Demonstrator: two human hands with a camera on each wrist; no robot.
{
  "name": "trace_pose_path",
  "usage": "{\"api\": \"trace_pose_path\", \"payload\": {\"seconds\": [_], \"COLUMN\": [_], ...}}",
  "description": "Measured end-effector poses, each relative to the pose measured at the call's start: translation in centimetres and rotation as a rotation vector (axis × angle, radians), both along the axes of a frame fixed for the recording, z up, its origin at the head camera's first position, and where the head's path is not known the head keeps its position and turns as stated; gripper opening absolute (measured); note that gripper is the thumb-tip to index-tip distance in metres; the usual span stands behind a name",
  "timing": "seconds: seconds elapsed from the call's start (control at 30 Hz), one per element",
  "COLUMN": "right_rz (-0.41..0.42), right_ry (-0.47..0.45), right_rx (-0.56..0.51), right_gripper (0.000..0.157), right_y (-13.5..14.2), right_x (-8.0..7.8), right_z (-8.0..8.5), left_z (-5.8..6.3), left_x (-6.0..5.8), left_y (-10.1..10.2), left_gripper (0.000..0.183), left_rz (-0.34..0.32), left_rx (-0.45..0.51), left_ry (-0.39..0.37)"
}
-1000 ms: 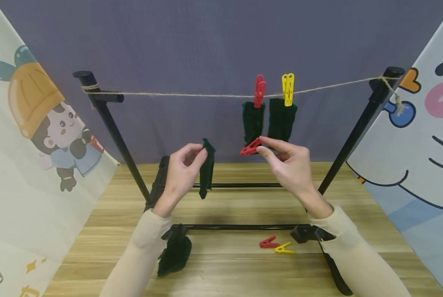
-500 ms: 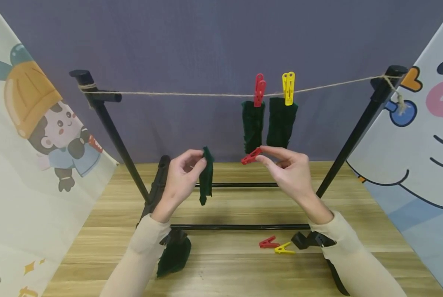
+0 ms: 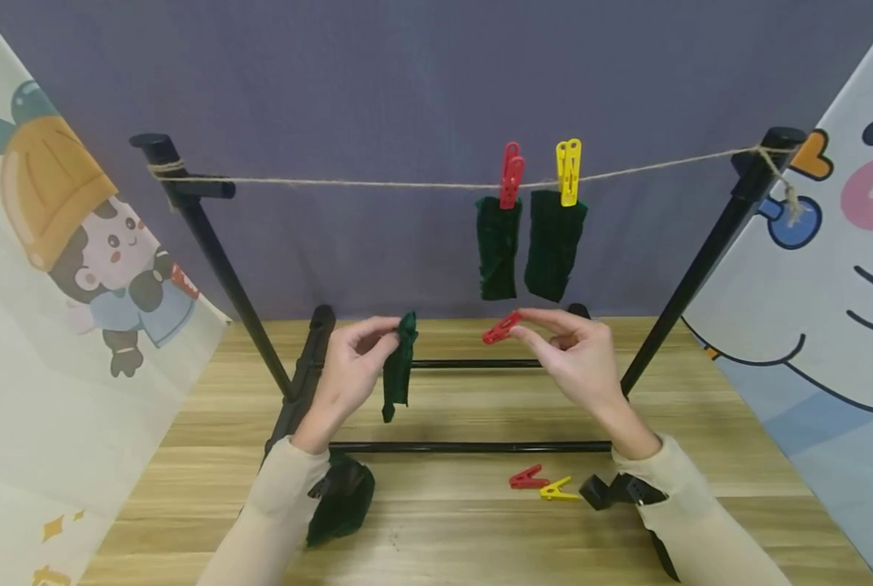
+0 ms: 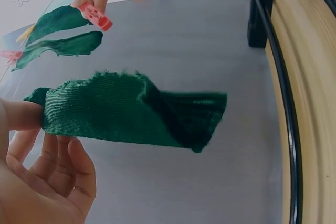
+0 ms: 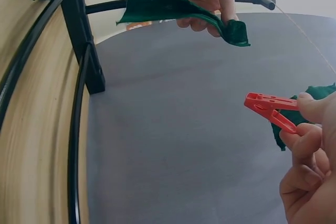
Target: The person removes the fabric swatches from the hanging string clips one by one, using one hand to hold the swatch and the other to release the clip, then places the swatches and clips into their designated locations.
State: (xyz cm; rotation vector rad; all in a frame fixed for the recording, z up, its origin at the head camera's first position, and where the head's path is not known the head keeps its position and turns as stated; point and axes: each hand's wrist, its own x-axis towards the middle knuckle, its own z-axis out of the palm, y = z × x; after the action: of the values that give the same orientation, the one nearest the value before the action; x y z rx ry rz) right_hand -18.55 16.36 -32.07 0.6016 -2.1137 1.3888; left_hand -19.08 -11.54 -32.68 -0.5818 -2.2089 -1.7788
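My left hand [image 3: 351, 370] pinches one end of a dark green cloth [image 4: 115, 109], which dangles below the fingertips in the head view. Across from it, my right hand [image 3: 578, 358] holds a red clothespin [image 5: 270, 109] by its handle ends between thumb and fingers. Both hands are below a string line [image 3: 363, 184]. Two green cloths hang from that line, the left one [image 3: 498, 252] under a red clothespin [image 3: 511, 175] and the right one [image 3: 556, 248] under a yellow clothespin [image 3: 569, 172].
A black frame [image 3: 224, 277] carries the string between its two posts. On the wooden table [image 3: 451, 537] lie a red clothespin [image 3: 528, 478] and a yellow clothespin [image 3: 559, 489]. Another green cloth [image 3: 344, 505] lies by the frame's left foot, partly behind the left sleeve.
Both hands have come down a little, away from the string, still holding the cloth and the red clothespin. The hanging cloths now show fully above the right hand.
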Motion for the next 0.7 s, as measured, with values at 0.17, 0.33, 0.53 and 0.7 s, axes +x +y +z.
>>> {"api": "trace_pose_path", "payload": {"seconds": [0.17, 0.33, 0.53, 0.7], "right_rz": [-0.005, -0.014, -0.022, -0.043], "right_ry": [-0.065, -0.107, -0.168, -0.216], "right_rx": [0.002, 0.012, 0.004, -0.004], "right_gripper": [0.024, 0.025, 0.026, 0.026], "right_y": [0.3, 0.6, 1.1, 1.4], "right_x": [0.4, 0.7, 1.1, 1.3], "right_z": [-0.7, -1.7, -2.8, -3.8], "left_z": [-0.7, -1.3, -2.2, -3.1], "left_x": [0.2, 0.4, 0.8, 1.2], "left_y": [-0.3, -0.7, -1.1, -1.6], "left_gripper": [0.02, 0.019, 0.021, 0.023], "left_rz": [0.014, 0.024, 0.054, 0.054], "left_rx": [-0.035, -0.052, -0.097, -0.14], "left_ry": [-0.018, -0.042, -0.065, -0.087]}}
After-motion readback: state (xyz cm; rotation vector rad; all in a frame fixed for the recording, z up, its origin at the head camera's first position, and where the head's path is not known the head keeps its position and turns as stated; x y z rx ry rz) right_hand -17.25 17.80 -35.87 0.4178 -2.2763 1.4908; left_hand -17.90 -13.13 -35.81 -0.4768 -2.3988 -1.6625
